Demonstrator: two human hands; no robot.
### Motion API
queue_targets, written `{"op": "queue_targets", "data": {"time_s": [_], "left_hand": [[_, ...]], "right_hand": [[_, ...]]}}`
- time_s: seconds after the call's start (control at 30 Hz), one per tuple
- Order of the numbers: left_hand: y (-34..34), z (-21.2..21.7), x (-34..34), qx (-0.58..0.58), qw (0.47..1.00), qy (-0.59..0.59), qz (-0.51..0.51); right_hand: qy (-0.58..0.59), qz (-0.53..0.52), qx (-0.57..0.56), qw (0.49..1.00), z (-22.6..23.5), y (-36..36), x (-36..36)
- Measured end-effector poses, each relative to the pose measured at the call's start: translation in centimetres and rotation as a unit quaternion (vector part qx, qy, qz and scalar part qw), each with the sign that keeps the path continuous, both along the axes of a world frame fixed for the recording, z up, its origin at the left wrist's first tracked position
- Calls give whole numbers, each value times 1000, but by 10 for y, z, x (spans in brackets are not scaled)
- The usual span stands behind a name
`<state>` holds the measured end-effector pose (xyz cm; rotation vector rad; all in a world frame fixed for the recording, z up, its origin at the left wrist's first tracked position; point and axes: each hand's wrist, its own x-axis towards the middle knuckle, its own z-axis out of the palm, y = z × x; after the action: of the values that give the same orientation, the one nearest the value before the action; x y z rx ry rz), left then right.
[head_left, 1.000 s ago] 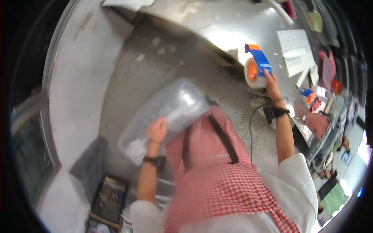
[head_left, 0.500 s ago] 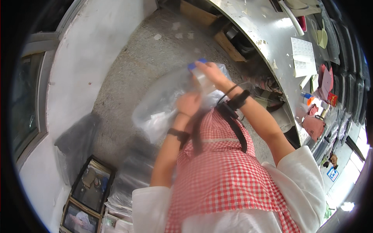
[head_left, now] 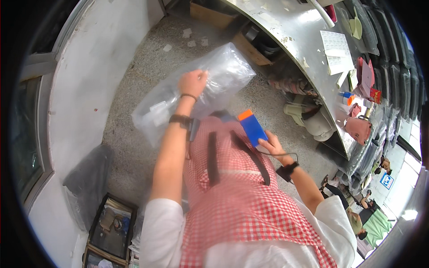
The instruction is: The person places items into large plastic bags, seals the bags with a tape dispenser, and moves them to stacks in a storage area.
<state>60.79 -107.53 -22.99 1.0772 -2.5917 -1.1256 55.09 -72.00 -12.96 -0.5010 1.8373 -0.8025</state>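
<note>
Right hand (head_left: 269,145) grips blue handheld tape dispenser with orange end (head_left: 252,127), close over red-checked apron (head_left: 241,196). Left hand (head_left: 192,83) clenched on big clear crinkly plastic bag (head_left: 223,73), held chest-high above floor: likely light, limp, slippery; best pinched at gathered fold. Farther: white printed paper sheet (head_left: 336,50) on curved steel table (head_left: 290,27); pink pouch (head_left: 357,128) at table edge.

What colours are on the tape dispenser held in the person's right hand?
The tape dispenser is blue with an orange end, gripped by the right hand; it shows best in the head view.

A clear plastic bag (head_left: 196,96) with a white label (head_left: 157,107) was held up; white sheets (head_left: 336,50) were laid on the table.
</note>
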Motion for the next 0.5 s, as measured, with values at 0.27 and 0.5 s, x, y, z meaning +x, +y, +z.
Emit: {"op": "queue_targets", "data": {"time_s": [0.27,0.5], "left_hand": [[51,0,28,-19,1000,13,-21],[64,48,148,-162,971,-128,-117]], "right_hand": [[129,120,124,977,-117,-89,-22],[-43,289,53,955,35,-86,-63]]}}
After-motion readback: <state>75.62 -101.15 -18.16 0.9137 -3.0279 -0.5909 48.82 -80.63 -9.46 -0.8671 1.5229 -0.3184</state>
